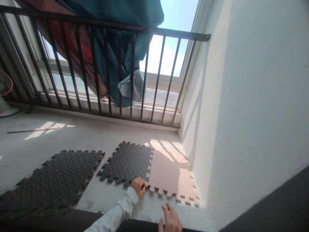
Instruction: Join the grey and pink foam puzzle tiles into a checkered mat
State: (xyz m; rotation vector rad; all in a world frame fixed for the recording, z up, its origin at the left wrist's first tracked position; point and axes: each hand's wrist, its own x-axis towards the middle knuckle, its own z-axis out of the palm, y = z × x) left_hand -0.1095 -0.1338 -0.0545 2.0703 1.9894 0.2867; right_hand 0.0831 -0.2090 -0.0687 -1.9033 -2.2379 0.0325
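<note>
My left hand [138, 187], in a white sleeve, has its fingers curled over the near right corner of a black foam floor tile [131, 161], beside the seam with a pink foam floor tile [169, 174]. The two puzzle-edged tiles lie flat side by side, their edges meeting. What my left fingertips do under the edge is hidden. Low in the view, my right hand [171, 219] hovers just short of the pink tile's near edge, fingers spread and holding nothing.
More black foam tiling [58, 180] lies to the left, apart from the pair. A white wall [253, 106] rises on the right. Dark railing [106, 71] with a hanging curtain [125, 19] runs along the window. A thin stick [32, 130] and a fan [6, 93] are at left.
</note>
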